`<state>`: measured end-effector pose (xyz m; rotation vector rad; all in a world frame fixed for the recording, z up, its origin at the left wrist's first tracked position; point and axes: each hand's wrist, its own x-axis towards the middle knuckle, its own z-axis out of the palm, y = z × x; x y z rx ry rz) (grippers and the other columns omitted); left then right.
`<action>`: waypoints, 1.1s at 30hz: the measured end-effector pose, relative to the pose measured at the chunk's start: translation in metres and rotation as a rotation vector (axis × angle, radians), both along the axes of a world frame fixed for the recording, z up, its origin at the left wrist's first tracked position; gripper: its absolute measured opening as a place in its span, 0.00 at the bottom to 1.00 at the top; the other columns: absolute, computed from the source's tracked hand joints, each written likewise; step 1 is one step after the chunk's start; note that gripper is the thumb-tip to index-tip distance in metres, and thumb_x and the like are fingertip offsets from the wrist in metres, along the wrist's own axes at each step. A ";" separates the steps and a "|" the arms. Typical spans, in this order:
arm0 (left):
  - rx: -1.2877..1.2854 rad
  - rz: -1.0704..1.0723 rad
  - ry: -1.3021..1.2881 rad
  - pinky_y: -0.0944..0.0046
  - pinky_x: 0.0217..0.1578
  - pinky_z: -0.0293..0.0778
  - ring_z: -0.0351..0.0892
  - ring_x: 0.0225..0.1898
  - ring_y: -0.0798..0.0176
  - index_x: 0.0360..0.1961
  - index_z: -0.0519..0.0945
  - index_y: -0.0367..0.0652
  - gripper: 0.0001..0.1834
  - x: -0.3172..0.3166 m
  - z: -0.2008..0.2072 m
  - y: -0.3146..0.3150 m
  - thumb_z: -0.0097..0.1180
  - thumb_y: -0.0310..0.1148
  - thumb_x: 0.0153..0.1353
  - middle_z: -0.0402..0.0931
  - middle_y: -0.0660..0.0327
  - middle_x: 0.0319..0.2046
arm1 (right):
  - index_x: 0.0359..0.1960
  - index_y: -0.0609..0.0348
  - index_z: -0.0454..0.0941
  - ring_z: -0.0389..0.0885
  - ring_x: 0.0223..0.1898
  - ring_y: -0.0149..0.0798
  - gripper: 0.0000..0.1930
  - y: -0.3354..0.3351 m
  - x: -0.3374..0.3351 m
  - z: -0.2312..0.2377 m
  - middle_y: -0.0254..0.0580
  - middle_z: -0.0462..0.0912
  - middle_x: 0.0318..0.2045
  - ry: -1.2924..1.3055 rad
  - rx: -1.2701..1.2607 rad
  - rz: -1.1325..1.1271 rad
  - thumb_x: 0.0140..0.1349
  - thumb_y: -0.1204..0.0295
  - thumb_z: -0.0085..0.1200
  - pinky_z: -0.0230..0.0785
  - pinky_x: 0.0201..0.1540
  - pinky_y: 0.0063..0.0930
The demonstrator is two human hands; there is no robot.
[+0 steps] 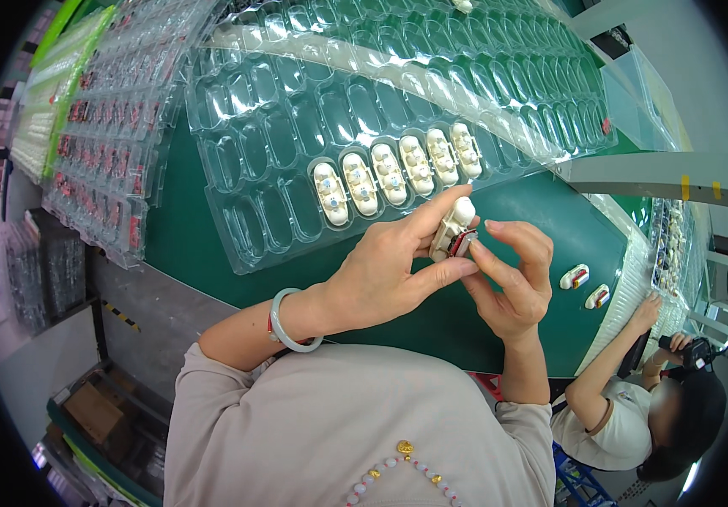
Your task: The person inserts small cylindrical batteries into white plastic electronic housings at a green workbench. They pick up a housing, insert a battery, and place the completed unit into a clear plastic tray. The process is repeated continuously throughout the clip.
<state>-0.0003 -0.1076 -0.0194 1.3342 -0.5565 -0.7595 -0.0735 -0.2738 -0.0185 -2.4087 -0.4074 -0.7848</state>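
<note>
Over the near edge of the green table, my left hand [385, 269] grips a cream-white oval plastic housing [450, 226] with a rounded end. Against its lower side sits a small red-edged part [463, 243], pinched by the thumb and fingertips of my right hand [512, 283]. Whether that part is seated in the housing or only touching it, I cannot tell. Just beyond my hands lies a clear blister tray [254, 228], with a row of several similar white housings [388, 173] in its oval pockets.
Two white pieces with red and dark parts [585, 287] lie on the green table [541, 203] to the right. Stacked trays with red parts [106, 127] stand at left. A grey metal bar [660, 173] crosses at right. A co-worker [618, 414] sits beyond my right arm.
</note>
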 end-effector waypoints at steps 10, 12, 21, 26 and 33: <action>0.064 0.000 -0.171 0.65 0.47 0.72 0.77 0.46 0.64 0.62 0.58 0.39 0.29 -0.005 0.000 0.000 0.52 0.23 0.60 0.74 0.55 0.46 | 0.45 0.60 0.74 0.73 0.48 0.43 0.30 -0.002 -0.003 -0.003 0.47 0.72 0.48 0.046 0.160 0.036 0.34 0.78 0.70 0.68 0.45 0.31; 0.042 -0.012 -0.102 0.64 0.48 0.72 0.76 0.47 0.63 0.63 0.55 0.38 0.32 -0.004 0.000 0.000 0.52 0.23 0.59 0.74 0.54 0.46 | 0.50 0.63 0.70 0.71 0.52 0.43 0.34 0.000 -0.003 -0.001 0.49 0.70 0.51 0.182 0.521 0.015 0.36 0.76 0.70 0.68 0.47 0.31; 0.000 -0.070 -0.232 0.61 0.47 0.72 0.76 0.47 0.57 0.65 0.48 0.37 0.38 -0.006 -0.003 0.004 0.54 0.21 0.57 0.73 0.48 0.48 | 0.50 0.67 0.70 0.76 0.45 0.34 0.17 0.002 -0.011 -0.001 0.45 0.74 0.48 0.732 1.109 0.204 0.58 0.80 0.53 0.69 0.49 0.29; 0.003 -0.014 -0.454 0.65 0.45 0.74 0.76 0.48 0.57 0.57 0.64 0.31 0.26 -0.010 -0.016 -0.005 0.55 0.22 0.57 0.57 0.46 0.62 | 0.45 0.63 0.74 0.77 0.40 0.30 0.15 -0.003 -0.013 0.001 0.42 0.80 0.36 0.670 0.917 0.119 0.60 0.69 0.54 0.69 0.42 0.26; -0.009 -0.126 0.005 0.69 0.51 0.65 0.70 0.50 0.60 0.65 0.49 0.33 0.34 -0.020 0.005 -0.009 0.51 0.23 0.61 0.67 0.51 0.53 | 0.39 0.66 0.71 0.65 0.41 0.40 0.14 0.009 -0.023 -0.014 0.45 0.68 0.41 0.343 0.681 -0.042 0.57 0.67 0.52 0.59 0.47 0.34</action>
